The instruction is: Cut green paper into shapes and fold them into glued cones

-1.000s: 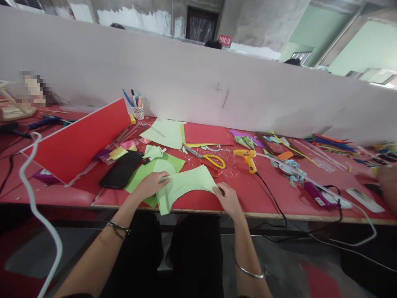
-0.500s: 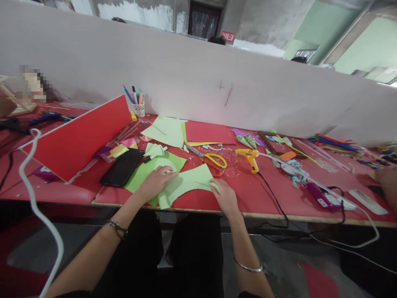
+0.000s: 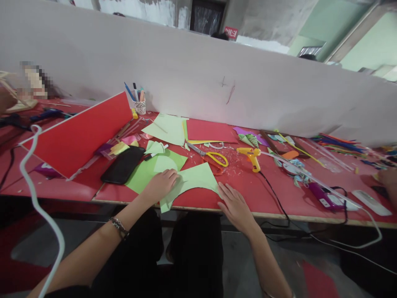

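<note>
A pale green sheet of paper [image 3: 197, 177] with a curved cut-out along its near edge lies at the table's front. My left hand [image 3: 161, 185] presses on its left part, palm down, fingers laid over it. At its right end, my right hand [image 3: 237, 205] lies flat with fingers stretched out, fingertips touching the paper's edge. Beneath and left of that sheet is a brighter green sheet [image 3: 136, 181], with a pale rounded piece [image 3: 164, 163] on top. Yellow-handled scissors [image 3: 214, 155] lie just behind the paper.
A yellow glue gun [image 3: 252, 156] with a black cord stands to the right. On the left are a black phone [image 3: 122, 167] and a tilted red board [image 3: 87, 134]. Coloured sheets [image 3: 211, 131] and a pen cup [image 3: 140, 107] sit at the back. Another person's hand [image 3: 389, 182] shows far right.
My right hand has let go of the paper's curled right end and flattened out, shifting right and nearer to me. The sheet's right end lies flatter. My left hand stays on the paper.
</note>
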A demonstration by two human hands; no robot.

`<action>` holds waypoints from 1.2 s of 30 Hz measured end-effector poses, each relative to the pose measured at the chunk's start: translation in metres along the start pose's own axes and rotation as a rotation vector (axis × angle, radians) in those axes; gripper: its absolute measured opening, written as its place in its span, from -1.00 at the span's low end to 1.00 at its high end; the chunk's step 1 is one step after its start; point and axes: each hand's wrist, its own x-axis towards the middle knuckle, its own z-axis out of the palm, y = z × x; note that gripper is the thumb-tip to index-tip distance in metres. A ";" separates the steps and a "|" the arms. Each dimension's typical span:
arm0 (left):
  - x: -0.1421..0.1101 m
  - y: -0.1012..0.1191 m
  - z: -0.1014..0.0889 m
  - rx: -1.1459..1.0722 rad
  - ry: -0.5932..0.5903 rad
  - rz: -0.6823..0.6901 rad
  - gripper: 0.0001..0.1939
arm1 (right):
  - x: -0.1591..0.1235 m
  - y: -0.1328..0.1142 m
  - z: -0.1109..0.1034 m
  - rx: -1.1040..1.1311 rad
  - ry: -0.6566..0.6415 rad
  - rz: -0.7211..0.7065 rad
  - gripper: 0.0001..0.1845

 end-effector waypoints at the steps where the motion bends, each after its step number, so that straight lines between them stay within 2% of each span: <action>1: 0.000 0.000 0.000 0.003 0.005 -0.003 -0.76 | -0.004 0.001 -0.002 -0.012 -0.025 -0.022 -0.45; 7: 0.001 -0.002 0.002 0.038 0.022 0.016 -0.76 | -0.018 0.004 -0.011 0.006 -0.097 -0.082 -0.43; 12: 0.001 -0.013 0.003 0.016 0.019 0.133 -0.75 | -0.010 0.009 -0.019 0.141 -0.119 -0.115 -0.50; 18: 0.005 -0.027 0.001 0.003 -0.014 0.257 -0.74 | 0.004 0.004 -0.020 0.169 -0.153 -0.251 -0.26; 20: 0.005 -0.026 0.000 -0.021 0.000 0.272 -0.75 | 0.003 0.001 -0.017 0.178 -0.120 -0.257 -0.24; 25: -0.002 -0.021 -0.003 -0.162 0.099 0.164 -0.73 | -0.002 -0.001 -0.006 0.245 -0.039 -0.225 -0.43; 32: -0.029 -0.030 -0.015 -0.346 -0.031 0.192 -0.73 | -0.001 0.007 -0.009 0.433 -0.057 -0.249 -0.59; 36: -0.047 -0.029 -0.023 -0.288 0.003 0.230 -0.51 | 0.003 0.008 -0.019 0.519 -0.050 -0.177 -0.75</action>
